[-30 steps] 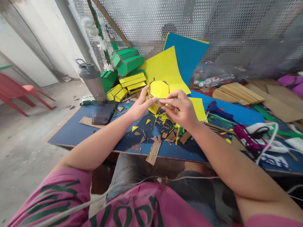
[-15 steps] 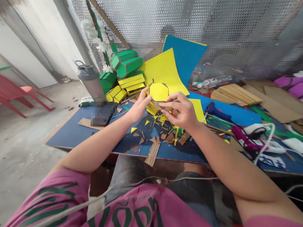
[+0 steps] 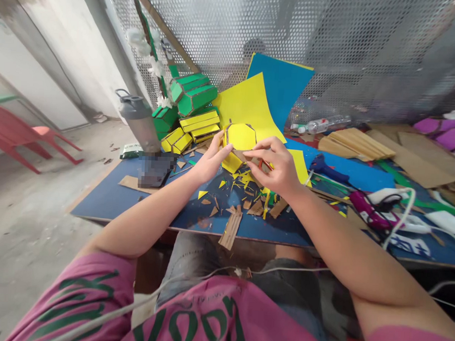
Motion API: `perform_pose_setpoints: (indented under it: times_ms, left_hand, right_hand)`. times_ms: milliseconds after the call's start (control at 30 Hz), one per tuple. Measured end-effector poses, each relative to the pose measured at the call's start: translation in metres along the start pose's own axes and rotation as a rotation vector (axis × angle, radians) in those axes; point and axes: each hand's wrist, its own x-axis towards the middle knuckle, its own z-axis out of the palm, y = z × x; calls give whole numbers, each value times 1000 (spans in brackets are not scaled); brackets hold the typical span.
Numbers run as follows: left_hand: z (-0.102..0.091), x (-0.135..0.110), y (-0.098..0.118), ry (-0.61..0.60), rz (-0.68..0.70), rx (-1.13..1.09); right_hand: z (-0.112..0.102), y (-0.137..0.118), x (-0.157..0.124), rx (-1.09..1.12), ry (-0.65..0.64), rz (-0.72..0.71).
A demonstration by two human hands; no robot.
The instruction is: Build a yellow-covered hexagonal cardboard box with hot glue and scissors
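My left hand [image 3: 211, 160] is closed on the left side of a small yellow cardboard box [image 3: 241, 136], whose eight-sided face has brown edges. Its thumb presses by the near edge of that face. A brown cardboard piece [image 3: 244, 155] lies along the same edge, pinched by the fingers of my right hand [image 3: 275, 164]. Just behind the right fingers an orange-red handle [image 3: 267, 165] shows in part; its kind is unclear. Below both hands, yellow paper scraps [image 3: 245, 181] and brown bits lie scattered on the blue table [image 3: 188, 214].
Finished-looking yellow boxes [image 3: 199, 122] and green ones [image 3: 195, 95] stand at the back left, near a grey bottle [image 3: 139, 122]. Yellow sheet [image 3: 248, 101] and blue sheet [image 3: 278, 87] lean against the mesh. To the right are a blue glue gun [image 3: 328, 169], cables and cardboard [image 3: 355, 143].
The brown cardboard piece has come up against the box's near edge, and my left thumb now reaches it. The whole view has shifted slightly.
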Motion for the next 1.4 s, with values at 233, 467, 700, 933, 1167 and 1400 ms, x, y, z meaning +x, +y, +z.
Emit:
perform_pose_setpoints:
  times_ms: [233, 467, 700, 933, 1167, 1400]
  left_hand:
    - [-2, 1, -1, 8, -5, 35]
    - [0, -3, 4, 0, 6, 51]
    - [-1, -2, 5, -2, -6, 56]
    - [-1, 1, 0, -17, -5, 51]
    - [-1, -2, 9, -3, 0, 89]
    - [-3, 1, -2, -12, 44, 79]
  right_hand:
    - [-2, 3, 1, 19, 4, -9]
    - [-2, -1, 2, 30, -10, -25]
    - [-2, -1, 4, 38, -21, -34]
    - [-4, -2, 4, 41, 33, 17]
    - [-5, 2, 4, 84, 125, 151]
    - [-7, 1, 2, 101, 41, 129]
